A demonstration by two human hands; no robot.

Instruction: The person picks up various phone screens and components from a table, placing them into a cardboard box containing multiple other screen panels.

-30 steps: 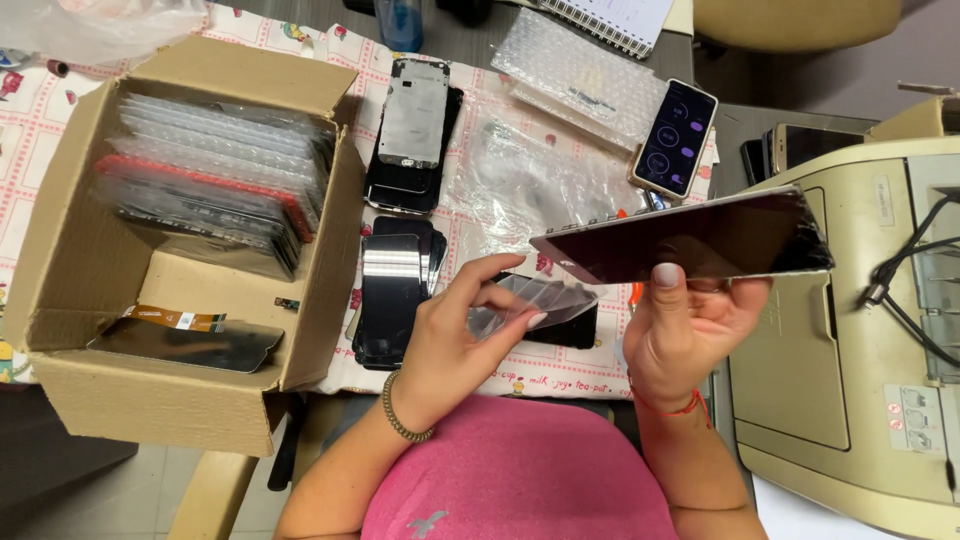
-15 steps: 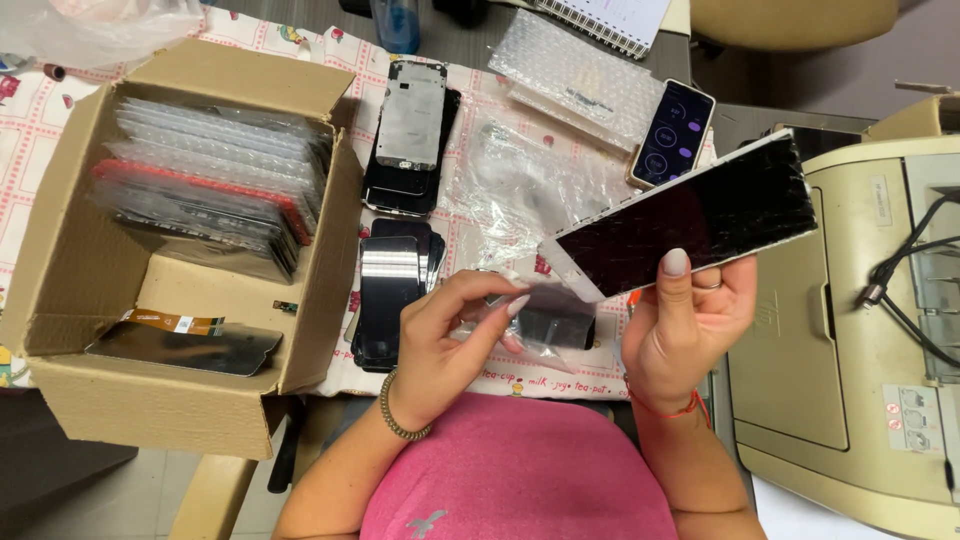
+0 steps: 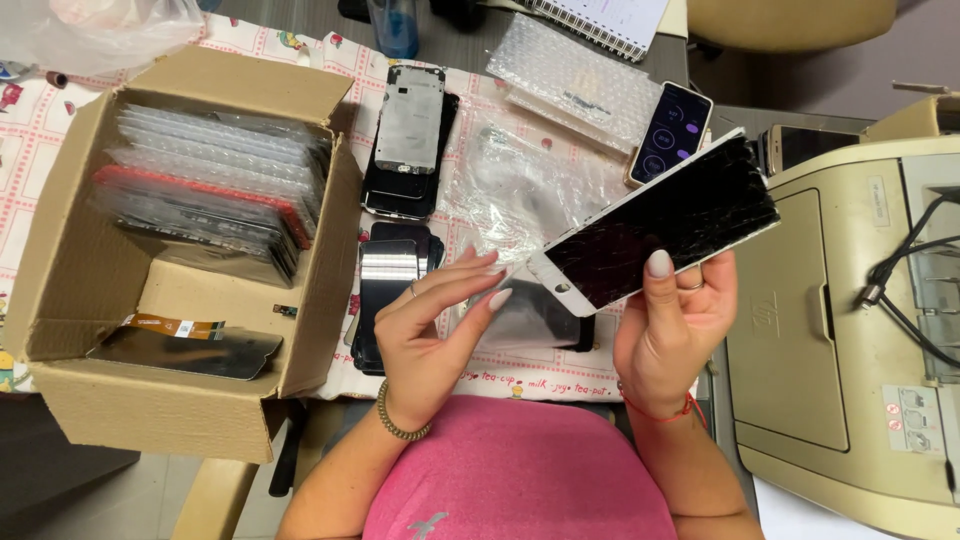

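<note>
My right hand (image 3: 672,325) grips a white-framed phone screen (image 3: 660,222) with badly cracked black glass, tilted so its face is toward me. My left hand (image 3: 432,335) hovers beside the screen's lower left end, fingers apart, the fingertips nearly at the screen's edge and holding nothing. Under my hands lies a clear plastic sleeve (image 3: 520,318) on a dark screen part.
An open cardboard box (image 3: 70,260) at left holds several bagged screens. On the patterned tablecloth (image 3: 345,60) lie stacks of phone screens (image 3: 410,140), bubble wrap (image 3: 570,85) and a lit phone (image 3: 672,132). A beige printer (image 3: 850,330) with cables stands at right.
My right hand has turned the cracked screen from edge-on to face me and raised its right end. My left hand let go of the plastic sleeve, which now lies on the table.
</note>
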